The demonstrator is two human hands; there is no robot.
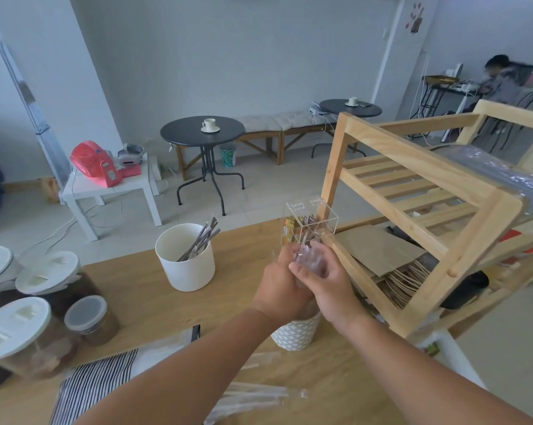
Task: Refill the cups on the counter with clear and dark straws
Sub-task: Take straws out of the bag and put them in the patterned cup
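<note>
- Both hands, left hand (pixel 279 289) and right hand (pixel 326 280), have fingers clamped on a bunch of clear straws (pixel 309 259) above the patterned cup (pixel 294 334).
- White cup (pixel 185 265) near the counter's (pixel 142 289) far edge holds dark straws (pixel 200 237).

Patterned cup (pixel 295 334): upper half and rim hidden behind my left hand (pixel 282 289) and right hand (pixel 328 280). Clear straws (pixel 309 260) in my fingers (pixel 302 273) are blurred; can't count them. Loose clear straws (pixel 253 397) on the counter (pixel 136 289) are smeared too (wrappers or bare, can't tell). Striped bag (pixel 96 384) runs off the bottom edge. Lidded jars (pixel 16 329) are cut by the left edge. Dark straws (pixel 199 240): lower ends hidden inside the white cup (pixel 187 265).
</note>
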